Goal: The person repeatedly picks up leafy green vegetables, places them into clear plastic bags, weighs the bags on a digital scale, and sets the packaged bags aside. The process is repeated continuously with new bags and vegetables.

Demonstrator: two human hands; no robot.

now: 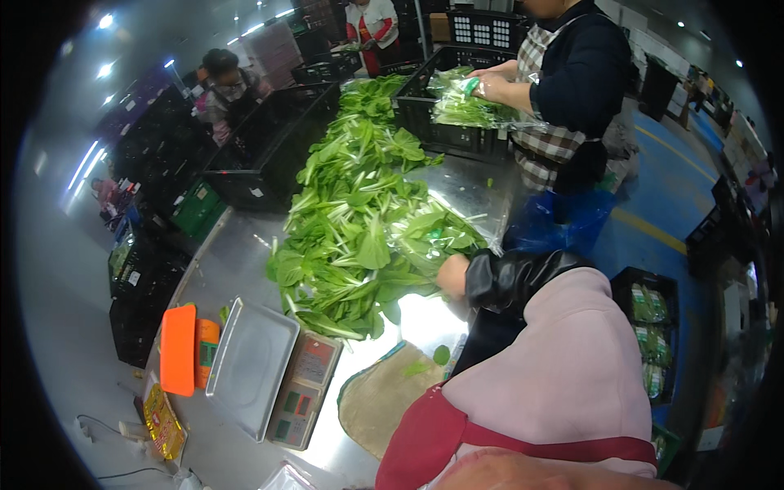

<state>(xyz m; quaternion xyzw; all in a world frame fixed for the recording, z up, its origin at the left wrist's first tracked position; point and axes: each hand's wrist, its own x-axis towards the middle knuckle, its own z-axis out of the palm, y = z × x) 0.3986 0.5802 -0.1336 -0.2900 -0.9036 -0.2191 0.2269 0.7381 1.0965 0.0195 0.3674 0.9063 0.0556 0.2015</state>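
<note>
My right hand [453,277], coming out of a black leather-like sleeve, grips the near end of a clear plastic bag of leafy greens [422,236]. Its fingertips are partly hidden by the bag and leaves. Shiny film and a small green mark show on the bag. Around it spreads a long heap of loose leafy greens with pale stalks [343,220] on the metal table [242,245]. Nearest to me on the tabletop lies a beige cloth or mat [380,398] with a few leaf scraps. My left hand is out of view.
Left stand a digital scale with a metal pan [251,367] and an orange scale [177,350]. Black crates [269,147] flank the heap. Across the table, a person in a checked apron [551,147] holds bagged greens [468,101]. A crate of packed greens [652,331] sits right.
</note>
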